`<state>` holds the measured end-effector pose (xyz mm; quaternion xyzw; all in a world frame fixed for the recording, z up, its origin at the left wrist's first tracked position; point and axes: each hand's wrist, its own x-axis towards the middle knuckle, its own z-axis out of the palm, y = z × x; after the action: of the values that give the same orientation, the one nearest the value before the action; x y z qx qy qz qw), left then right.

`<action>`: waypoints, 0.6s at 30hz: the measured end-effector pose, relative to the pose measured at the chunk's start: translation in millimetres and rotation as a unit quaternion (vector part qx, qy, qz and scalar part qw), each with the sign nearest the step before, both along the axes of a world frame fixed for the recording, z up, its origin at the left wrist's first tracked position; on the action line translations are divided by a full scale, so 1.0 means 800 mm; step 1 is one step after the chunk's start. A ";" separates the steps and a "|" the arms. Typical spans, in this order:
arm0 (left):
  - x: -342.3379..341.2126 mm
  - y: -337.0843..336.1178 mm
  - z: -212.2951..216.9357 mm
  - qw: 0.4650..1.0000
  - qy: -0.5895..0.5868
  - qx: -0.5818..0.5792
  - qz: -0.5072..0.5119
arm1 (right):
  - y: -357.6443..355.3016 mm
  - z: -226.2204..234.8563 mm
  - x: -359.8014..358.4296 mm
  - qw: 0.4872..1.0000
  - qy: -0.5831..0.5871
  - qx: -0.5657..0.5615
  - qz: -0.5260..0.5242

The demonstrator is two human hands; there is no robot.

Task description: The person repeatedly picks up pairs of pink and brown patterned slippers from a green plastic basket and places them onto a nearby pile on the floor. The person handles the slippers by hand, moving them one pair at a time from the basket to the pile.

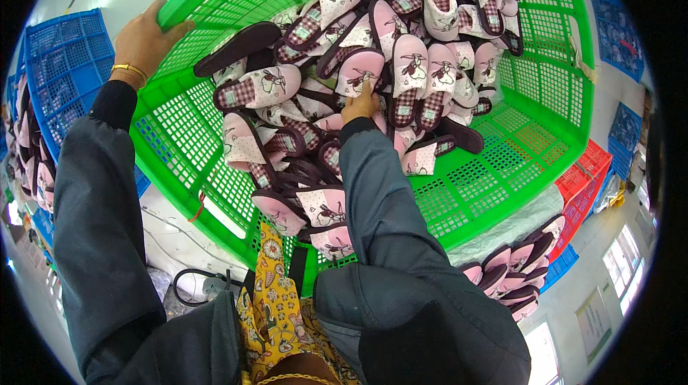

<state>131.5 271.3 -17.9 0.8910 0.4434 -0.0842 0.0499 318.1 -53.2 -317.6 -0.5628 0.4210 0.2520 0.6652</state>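
Observation:
A large green plastic basket holds a heap of pink and white slippers with dark soles and checked insoles. My left hand grips the basket's left rim, its thumb over the inner side. Deep in the pile, my right hand is closed on a pink and white slipper, one finger lying on its printed upper. The rest of that hand's fingers are hidden beneath. Beside it lie more slippers, among them an upright pair and one with its dark sole turned up.
Blue crates stand to the left, with more slippers at the far left edge. A red crate and a stack of slippers sit at the lower right. A black cord loops near the basket's front left.

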 end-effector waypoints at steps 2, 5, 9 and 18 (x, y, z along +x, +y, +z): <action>-0.002 0.001 -0.002 1.000 0.006 -0.003 -0.002 | -0.003 0.024 -0.006 0.997 -0.005 -0.038 0.069; -0.006 0.001 -0.002 1.000 0.011 -0.002 0.005 | -0.004 0.106 -0.021 0.984 -0.060 0.015 0.169; -0.004 -0.003 0.002 1.000 0.016 -0.011 0.009 | -0.003 0.159 -0.004 0.985 -0.100 0.046 0.136; -0.011 0.004 -0.004 1.000 0.000 -0.022 0.006 | 0.015 0.120 0.112 0.997 -0.033 0.043 0.055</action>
<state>122.8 274.7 -21.0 0.8869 0.4470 -0.0937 0.0696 408.1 -40.9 -221.5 -0.5641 0.3557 0.2874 0.6875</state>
